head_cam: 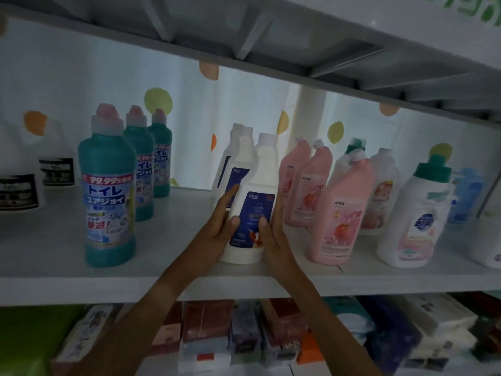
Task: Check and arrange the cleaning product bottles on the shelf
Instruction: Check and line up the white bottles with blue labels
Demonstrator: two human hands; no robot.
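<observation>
A tall white plastic bottle with a dark blue label (pixel 253 204) stands upright near the front edge of the white shelf board (pixel 54 280), and both hands hold it from either side. The left hand (pixel 219 229) grips its left flank, fingers stretched up along the side and the thumb curled onto the label. The right hand (pixel 273 234) clasps its right flank, thumb pressed on the lower label and fingers wrapped behind the bottle, out of sight.

Directly behind this bottle, two more white bottles of the same shape (pixel 238 156) stand in a row running toward the dotted backdrop. To its left, well apart, a teal plastic bottle with a pink-and-white cap (pixel 108 191) stands at the front, with two matching teal bottles (pixel 147 164) lined up behind it. Just to the right of the held bottle, pale pink plastic bottles with angled caps (pixel 339 213) stand in rows. Farther right stands a squat white bottle with a green cap (pixel 414 215). Below the held bottle, on a lower shelf, lie dim stacked packets (pixel 244 335), too blurred to read.
</observation>
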